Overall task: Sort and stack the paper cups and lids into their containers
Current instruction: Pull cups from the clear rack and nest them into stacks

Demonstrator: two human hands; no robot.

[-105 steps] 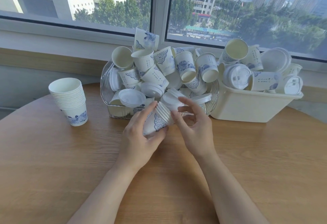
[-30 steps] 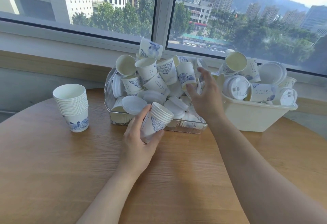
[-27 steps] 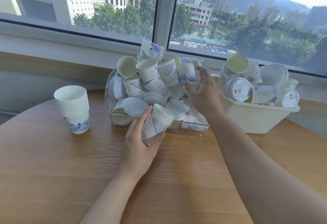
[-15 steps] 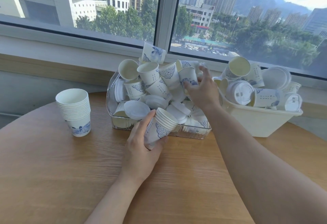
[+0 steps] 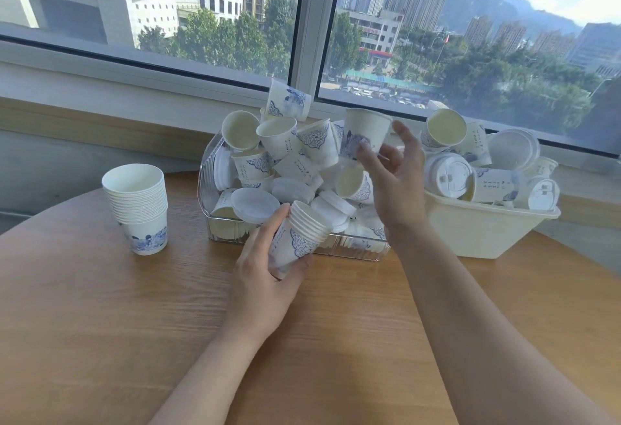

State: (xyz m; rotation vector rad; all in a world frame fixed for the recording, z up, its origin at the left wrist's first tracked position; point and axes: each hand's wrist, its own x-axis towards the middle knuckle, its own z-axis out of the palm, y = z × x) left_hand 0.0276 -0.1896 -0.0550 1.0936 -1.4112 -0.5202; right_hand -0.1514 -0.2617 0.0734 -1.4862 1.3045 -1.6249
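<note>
My left hand [image 5: 265, 276] grips a short stack of nested blue-patterned paper cups [image 5: 300, 238], tilted with its rims toward the upper right, just above the table. My right hand [image 5: 393, 176] is raised over the clear basket [image 5: 215, 223] and pinches a single paper cup [image 5: 364, 134] near its base, mouth up. The basket is heaped with loose cups and white lids [image 5: 255, 204]. A cream tub [image 5: 480, 233] to the right holds more cups and lids.
A tall upright stack of nested cups [image 5: 137, 206] stands on the round wooden table [image 5: 100, 323] at the left. A window sill and window run behind the containers.
My right hand has lifted one cup out of the basket pile and drawn it up. My left hand keeps hold of the small stack in about the same place.
</note>
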